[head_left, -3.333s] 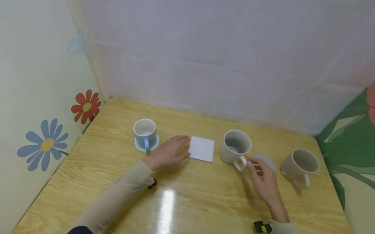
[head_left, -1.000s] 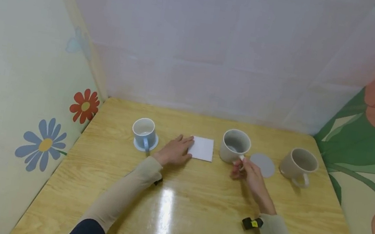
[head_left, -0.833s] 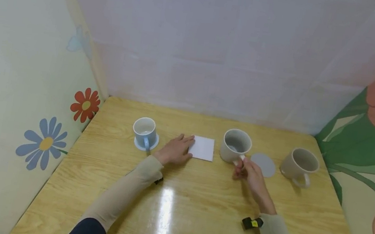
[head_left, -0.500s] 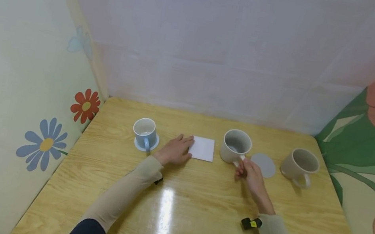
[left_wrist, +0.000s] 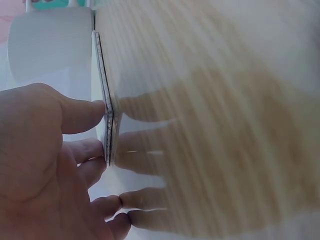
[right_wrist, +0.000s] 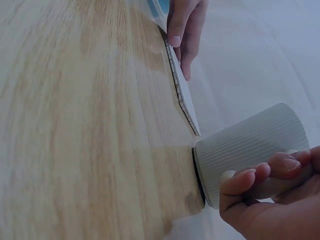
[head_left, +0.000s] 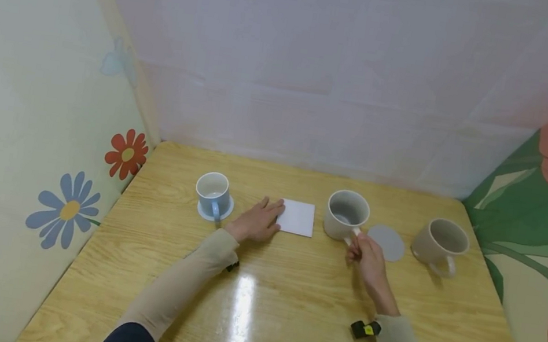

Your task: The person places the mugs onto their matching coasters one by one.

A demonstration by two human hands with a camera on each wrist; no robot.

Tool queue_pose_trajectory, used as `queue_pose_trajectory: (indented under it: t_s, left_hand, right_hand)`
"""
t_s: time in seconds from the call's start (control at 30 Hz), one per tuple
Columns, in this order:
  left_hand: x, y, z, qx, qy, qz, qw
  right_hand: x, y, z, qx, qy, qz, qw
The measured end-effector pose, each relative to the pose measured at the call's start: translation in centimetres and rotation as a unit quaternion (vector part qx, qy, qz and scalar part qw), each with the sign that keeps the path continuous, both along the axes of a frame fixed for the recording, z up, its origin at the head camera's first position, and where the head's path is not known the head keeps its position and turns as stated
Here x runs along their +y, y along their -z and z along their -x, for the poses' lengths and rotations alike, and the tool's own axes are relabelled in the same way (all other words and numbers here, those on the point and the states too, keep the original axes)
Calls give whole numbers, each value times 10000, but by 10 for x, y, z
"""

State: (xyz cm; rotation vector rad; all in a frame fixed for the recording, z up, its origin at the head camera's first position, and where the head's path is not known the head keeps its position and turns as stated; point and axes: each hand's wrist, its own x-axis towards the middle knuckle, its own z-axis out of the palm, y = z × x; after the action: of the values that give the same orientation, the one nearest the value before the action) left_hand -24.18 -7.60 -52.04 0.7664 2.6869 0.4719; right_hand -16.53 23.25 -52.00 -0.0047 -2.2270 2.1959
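Observation:
A pale ribbed mug (head_left: 345, 219) stands upright right of centre, and my right hand (head_left: 369, 260) grips its handle. In the right wrist view, the fingers (right_wrist: 237, 182) curl round the handle; a dark line shows under the base of the mug (right_wrist: 250, 147). To the left lies a white square coaster (head_left: 297, 218). My left hand (head_left: 256, 220) touches its left side with fairly straight, spread fingers. Seen from the left wrist, thumb and fingertips meet the edge of the coaster (left_wrist: 102, 85), while the lower fingers (left_wrist: 107, 206) reach the tabletop.
A blue-and-white mug (head_left: 213, 193) stands on a pale blue round coaster (head_left: 227, 211) at the left. Between the gripped mug and a beige mug (head_left: 439, 241) at the right lies a grey round coaster (head_left: 387, 243). A pale cloth wall (head_left: 287, 79) rises behind the table.
Compared with the earliest frame, my left hand has moved right onto the square coaster's edge. My right hand has moved left and its fingers have closed round the mug's handle. The mugs look unmoved.

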Motion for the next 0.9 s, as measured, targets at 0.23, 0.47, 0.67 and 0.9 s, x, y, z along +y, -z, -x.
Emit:
queue_pose_trajectory:
  t_s: [0.23,0.47,0.67,0.9]
  left_hand:
    - [1,2,-1,32,9,-51,10000]
    - [0,7,1,-30,-38,-221,9997]
    - [-3,14,6,-98,22,-321,9994]
    - [-7,15,8,-249,74,-352,9990]
  right_hand:
    - [2,-2,-3,114,14,-5,9999]
    - [1,-9,-6,170,28,253,9995]
    - [0,-14,-8,137,3,341,9993]
    - [-1,-17,-9,203,-4,367,9991]
